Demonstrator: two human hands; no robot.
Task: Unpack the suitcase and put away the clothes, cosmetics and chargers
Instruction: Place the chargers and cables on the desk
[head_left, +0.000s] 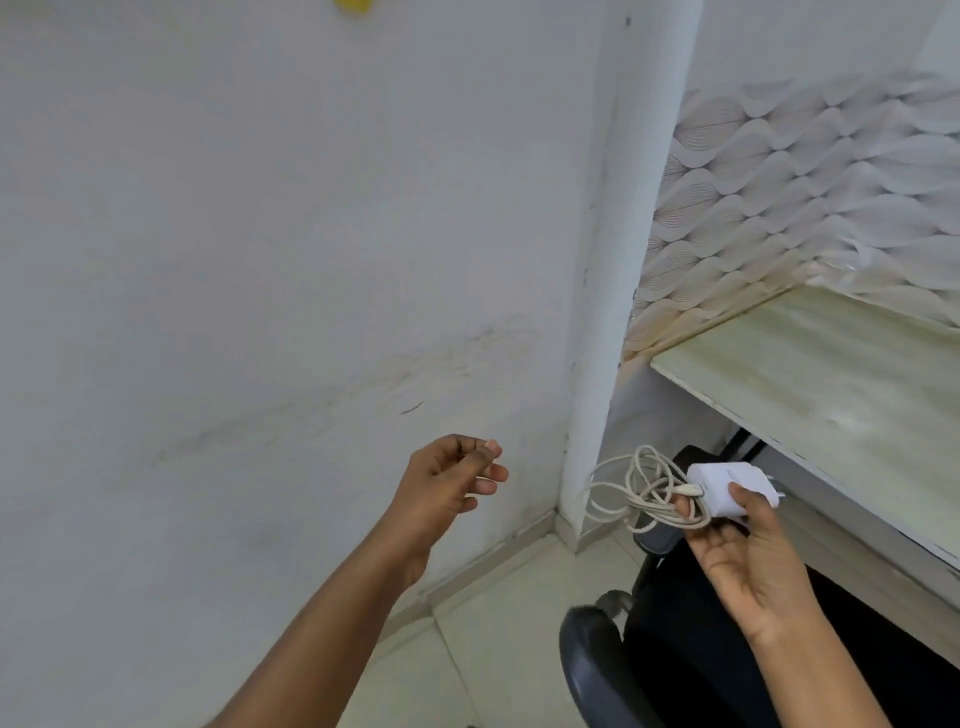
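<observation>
1. A plain white wall (260, 234) fills the left side, scuffed and stained in a faint band low down.
2. A white pillar (618, 260) juts out at the corner.
3. Wave-patterned wallpaper (810, 197) covers the recess to the right.
4. A pale wood-grain table (831, 384) stands against it.
5. A black office chair (675, 665) sits below the table's front edge.
6. Pale floor tiles (498, 639) meet a low skirting.

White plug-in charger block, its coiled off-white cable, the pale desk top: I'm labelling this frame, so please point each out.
White plug-in charger block (727, 488): head view, on its flat face.
Coiled off-white cable (636, 488): head view, on the bundled loops.
Pale desk top (841, 379): head view, on its bare surface.
</observation>
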